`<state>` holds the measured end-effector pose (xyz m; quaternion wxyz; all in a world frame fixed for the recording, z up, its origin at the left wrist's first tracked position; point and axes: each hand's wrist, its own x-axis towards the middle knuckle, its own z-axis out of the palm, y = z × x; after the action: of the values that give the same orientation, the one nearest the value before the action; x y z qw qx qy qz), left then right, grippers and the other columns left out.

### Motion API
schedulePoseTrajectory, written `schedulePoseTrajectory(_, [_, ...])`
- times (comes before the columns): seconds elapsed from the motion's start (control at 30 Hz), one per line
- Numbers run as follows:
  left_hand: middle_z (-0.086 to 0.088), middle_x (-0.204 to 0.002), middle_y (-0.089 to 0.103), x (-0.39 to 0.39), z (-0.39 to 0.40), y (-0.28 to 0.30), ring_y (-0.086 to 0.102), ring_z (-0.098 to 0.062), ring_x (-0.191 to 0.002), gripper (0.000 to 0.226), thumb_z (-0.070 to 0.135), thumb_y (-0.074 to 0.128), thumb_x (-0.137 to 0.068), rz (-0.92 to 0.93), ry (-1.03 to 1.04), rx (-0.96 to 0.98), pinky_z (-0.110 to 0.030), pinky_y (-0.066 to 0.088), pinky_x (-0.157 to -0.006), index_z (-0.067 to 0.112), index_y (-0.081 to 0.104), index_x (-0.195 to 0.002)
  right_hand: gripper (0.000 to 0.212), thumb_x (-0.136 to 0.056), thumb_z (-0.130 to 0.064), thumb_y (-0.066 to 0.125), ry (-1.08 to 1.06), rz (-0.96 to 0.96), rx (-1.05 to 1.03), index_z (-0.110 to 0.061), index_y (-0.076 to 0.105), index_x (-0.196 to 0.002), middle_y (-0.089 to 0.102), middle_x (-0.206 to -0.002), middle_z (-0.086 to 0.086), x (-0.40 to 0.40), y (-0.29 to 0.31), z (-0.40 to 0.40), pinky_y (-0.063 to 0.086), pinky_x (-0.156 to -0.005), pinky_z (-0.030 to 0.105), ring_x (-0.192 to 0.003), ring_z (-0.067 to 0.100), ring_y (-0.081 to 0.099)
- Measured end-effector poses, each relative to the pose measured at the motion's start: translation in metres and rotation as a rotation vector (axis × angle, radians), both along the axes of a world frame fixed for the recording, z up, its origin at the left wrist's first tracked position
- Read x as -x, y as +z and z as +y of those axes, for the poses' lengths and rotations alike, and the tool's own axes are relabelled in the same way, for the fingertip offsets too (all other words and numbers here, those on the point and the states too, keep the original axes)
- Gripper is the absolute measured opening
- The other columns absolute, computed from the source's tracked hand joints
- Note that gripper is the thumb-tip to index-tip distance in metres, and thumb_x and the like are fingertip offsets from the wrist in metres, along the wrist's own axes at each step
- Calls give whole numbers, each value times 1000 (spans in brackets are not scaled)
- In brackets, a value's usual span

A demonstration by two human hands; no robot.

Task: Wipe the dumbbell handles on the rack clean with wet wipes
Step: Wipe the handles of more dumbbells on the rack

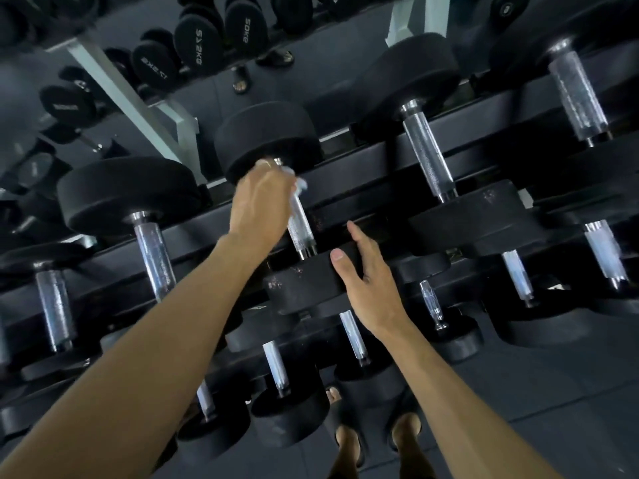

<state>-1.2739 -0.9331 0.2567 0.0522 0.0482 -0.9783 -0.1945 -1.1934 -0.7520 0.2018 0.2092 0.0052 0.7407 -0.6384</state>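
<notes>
Grip: left hand (pixel 261 198) curled round wipe (pixel 300 183) at far end of handle (pixel 301 226), frame centre, knuckles just under far head (pixel 268 140).
Right hand: (pixel 366 271) fingers straight, nothing held, palm on near head (pixel 304 283) of same dumbbell, thumb over its top edge.
Handle: lower half bare, knurled, running down-right to near head.
Rack: (pixel 345 188) top tier crosses mid-frame; dumbbells lie side by side w/ dark gaps btwn handles.
Neighbours: left dumbbell (pixel 152 250) and right dumbbell (pixel 427 153) each well apart from wiped one.
Lower tiers: smaller dumbbells (pixel 276 371) below forearms, closer packed.
Floor: (pixel 553 392) dark, lower right; feet (pixel 349 440) at bottom centre near rack edge.
Upper left: more dumbbells (pixel 197 43) w/ kg marks, looks like mirror.
</notes>
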Motion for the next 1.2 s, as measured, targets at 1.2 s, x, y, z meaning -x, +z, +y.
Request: schedulePoseTrajectory(1.2, [-1, -85, 63, 4, -11, 5, 64, -28, -92, 23, 17, 55, -91, -245, -426, 140, -31, 48, -80, 10, 77, -87, 64, -97, -58, 46, -133, 6, -85, -35, 29, -155, 30, -158, -16, -9, 9, -12, 24, -118, 25, -143, -1, 28])
